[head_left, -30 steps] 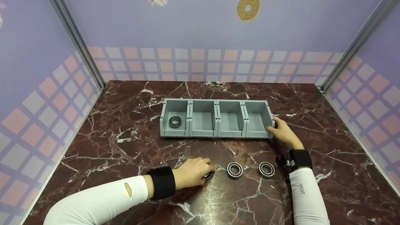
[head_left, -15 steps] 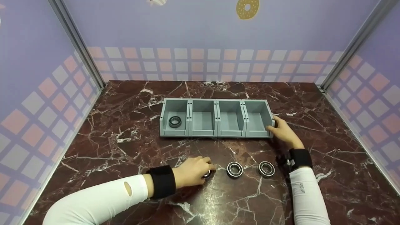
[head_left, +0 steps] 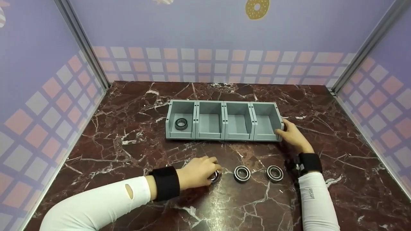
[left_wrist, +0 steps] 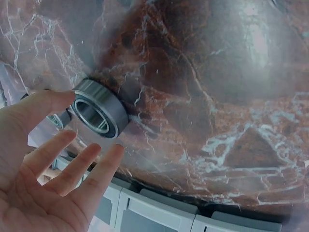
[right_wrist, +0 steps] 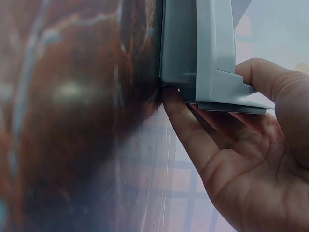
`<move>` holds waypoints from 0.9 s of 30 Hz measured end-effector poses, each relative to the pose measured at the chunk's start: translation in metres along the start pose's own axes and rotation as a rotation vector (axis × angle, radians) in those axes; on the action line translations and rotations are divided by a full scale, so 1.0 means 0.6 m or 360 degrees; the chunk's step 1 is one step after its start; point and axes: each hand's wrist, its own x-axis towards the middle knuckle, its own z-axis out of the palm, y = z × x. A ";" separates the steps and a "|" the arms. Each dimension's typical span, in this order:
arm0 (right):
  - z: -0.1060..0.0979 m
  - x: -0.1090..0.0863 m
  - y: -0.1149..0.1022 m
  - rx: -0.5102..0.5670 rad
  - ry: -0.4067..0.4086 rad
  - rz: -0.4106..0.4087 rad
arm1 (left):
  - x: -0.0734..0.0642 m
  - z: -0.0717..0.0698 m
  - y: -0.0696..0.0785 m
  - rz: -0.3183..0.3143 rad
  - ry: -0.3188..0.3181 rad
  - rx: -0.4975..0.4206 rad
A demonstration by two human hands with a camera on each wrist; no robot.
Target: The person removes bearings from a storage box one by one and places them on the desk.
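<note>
My left hand (head_left: 199,172) is over a ball bearing (head_left: 214,176) lying on the table. In the left wrist view its fingers are spread apart beside this bearing (left_wrist: 100,108), the thumb tip overlapping the rim. Two more bearings lie to the right, a middle one (head_left: 242,174) and a right one (head_left: 275,174). At the right end of the row of grey bins (head_left: 210,136), my right hand (head_left: 292,136) grips the side wall. Its thumb is over the inside of that wall, the fingers outside and low, as the right wrist view shows. The leftmost bin holds a dark bearing (head_left: 181,124).
The bins stand side by side on a dark red marbled table (head_left: 128,154). Purple panels with a pink and white check pattern (head_left: 205,61) enclose the table at the back and on both sides.
My left hand has shifted slightly back from the bearing, and more of its ring shows. The right hand keeps its hold on the bin wall. The head view has tilted a little.
</note>
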 end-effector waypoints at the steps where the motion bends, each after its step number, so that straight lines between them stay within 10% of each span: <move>1: 0.000 0.000 0.000 0.0006 0.0000 -0.0001 | 0.000 -0.002 -0.001 -0.0009 0.0000 -0.0001; 27: 0.001 0.002 0.003 -0.0061 0.0033 -0.0096 | -0.020 -0.056 -0.056 -0.0183 0.0183 -0.0082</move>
